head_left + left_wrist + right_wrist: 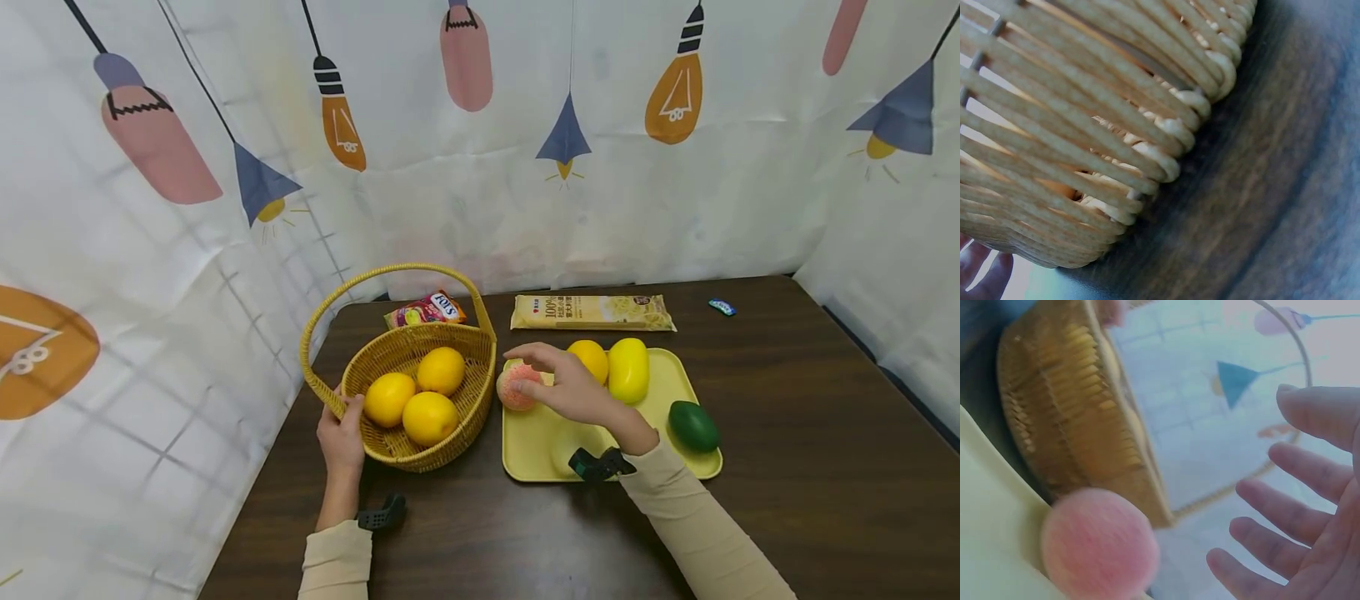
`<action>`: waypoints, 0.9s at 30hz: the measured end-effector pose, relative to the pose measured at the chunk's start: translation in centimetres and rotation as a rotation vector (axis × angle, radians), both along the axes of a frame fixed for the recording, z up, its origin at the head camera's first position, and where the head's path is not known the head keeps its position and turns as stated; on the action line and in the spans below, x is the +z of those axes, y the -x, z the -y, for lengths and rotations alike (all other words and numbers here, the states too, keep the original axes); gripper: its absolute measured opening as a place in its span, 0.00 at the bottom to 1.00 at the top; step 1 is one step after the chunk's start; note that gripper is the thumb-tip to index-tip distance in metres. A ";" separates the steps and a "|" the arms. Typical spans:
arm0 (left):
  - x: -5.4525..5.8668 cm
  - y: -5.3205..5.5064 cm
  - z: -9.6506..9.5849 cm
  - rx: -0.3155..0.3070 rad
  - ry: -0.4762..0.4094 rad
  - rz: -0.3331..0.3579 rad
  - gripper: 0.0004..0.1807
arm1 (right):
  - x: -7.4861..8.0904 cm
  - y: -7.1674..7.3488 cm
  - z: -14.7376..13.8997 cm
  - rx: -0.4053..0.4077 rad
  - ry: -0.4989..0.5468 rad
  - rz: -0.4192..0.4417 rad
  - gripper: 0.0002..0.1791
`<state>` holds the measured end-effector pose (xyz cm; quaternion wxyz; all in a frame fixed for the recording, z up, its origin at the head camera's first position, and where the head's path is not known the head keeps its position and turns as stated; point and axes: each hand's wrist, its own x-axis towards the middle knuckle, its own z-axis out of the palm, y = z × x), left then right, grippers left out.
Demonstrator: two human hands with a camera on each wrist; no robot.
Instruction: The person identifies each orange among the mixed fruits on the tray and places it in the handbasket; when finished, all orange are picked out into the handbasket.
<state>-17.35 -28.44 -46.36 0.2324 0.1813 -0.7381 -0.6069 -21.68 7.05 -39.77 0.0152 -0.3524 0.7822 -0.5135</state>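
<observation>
In the head view my left hand (342,437) grips the rim of a woven basket (465,425) at the foot of its tall handle, the thumb over the edge. Three yellow lemon-like fruits (429,418) lie inside the basket. My right hand (573,387) is over the left part of a yellow tray (517,462), beside a pink peach (517,386). In the right wrist view the fingers (1294,506) are spread and apart from the peach (1100,544). The tray also bears an orange fruit (590,360), a yellow mango-like fruit (628,371), a dark green avocado-like fruit (693,427) and a pale, partly hidden fruit (573,442).
Behind the basket lies a colourful candy bag (427,311). A long noodle packet (592,312) is behind the tray, and a small blue wrapper (722,307) sits at the back right. A patterned curtain (615,208) hangs along the back and sides of the dark wooden table (810,467).
</observation>
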 end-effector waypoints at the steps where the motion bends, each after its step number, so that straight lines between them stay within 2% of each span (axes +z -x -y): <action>1: 0.1 0.0 0.0 -0.004 -0.005 0.001 0.20 | 0.1 0.2 -0.4 -0.014 0.001 0.002 0.21; 4: 0.6 -0.3 0.0 -0.020 -0.023 0.005 0.21 | 0.5 0.7 -1.7 -0.065 -0.002 0.009 0.21; 9: 2.4 -1.2 -0.9 -0.031 -0.021 0.010 0.19 | 0.7 1.5 -4.1 -0.162 0.007 0.047 0.24; 12: 1.7 -0.8 -0.8 -0.011 0.000 -0.004 0.16 | 0.2 2.1 -5.6 -0.225 -0.012 0.059 0.26; 16: 0.0 0.1 -0.1 0.010 0.021 -0.019 0.15 | -0.6 2.9 -7.1 -0.302 -0.077 0.036 0.29; 21: 0.0 0.0 -0.1 0.010 0.026 -0.017 0.15 | -1.5 3.5 -8.0 -0.349 -0.147 0.030 0.31; 27: 0.1 -0.1 0.1 0.000 0.033 0.007 0.17 | -3.0 4.2 -8.1 -0.314 -0.204 0.062 0.32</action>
